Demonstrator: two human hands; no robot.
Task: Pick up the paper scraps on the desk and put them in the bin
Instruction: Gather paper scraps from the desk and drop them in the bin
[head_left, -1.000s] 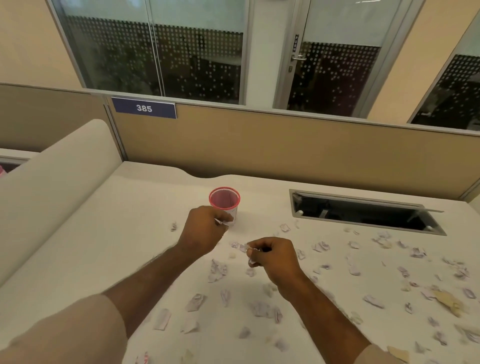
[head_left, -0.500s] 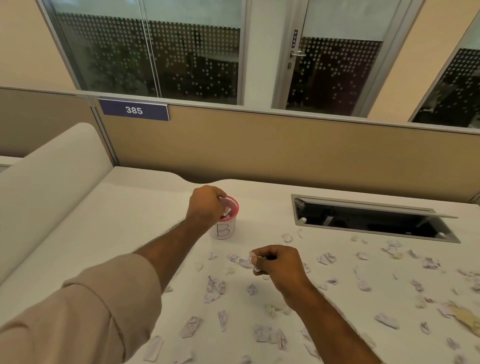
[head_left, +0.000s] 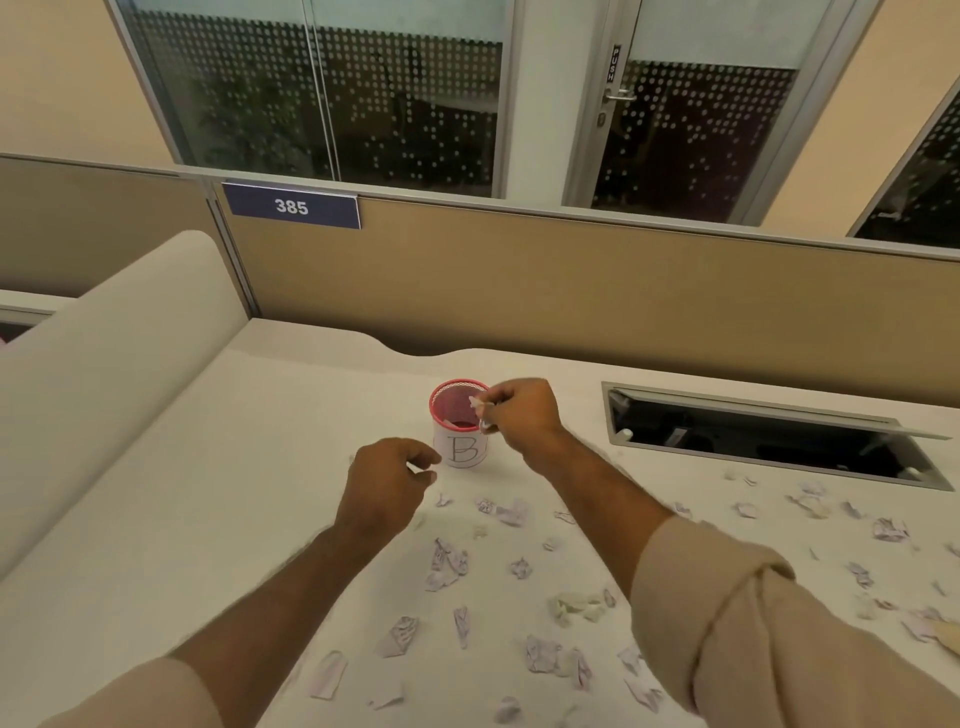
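A small red mesh bin (head_left: 453, 404) with a white label marked "B" stands on the white desk (head_left: 218, 493). My right hand (head_left: 519, 413) is at the bin's right rim and pinches small white paper scraps (head_left: 479, 410) over the opening. My left hand (head_left: 389, 480) hovers just left of and below the bin, fingers loosely curled, holding nothing. Several crumpled paper scraps (head_left: 447, 564) lie scattered over the desk in front of the bin and off to the right.
An open cable hatch (head_left: 769, 441) is sunk into the desk to the right of the bin. A tan partition (head_left: 571, 291) with a "385" plate (head_left: 292, 207) runs behind the desk. A curved white divider (head_left: 104, 364) borders the left side.
My left hand has pulled back from the bin's rim and no longer holds paper. My right hand has carried its scraps up from the desk to the bin's opening.
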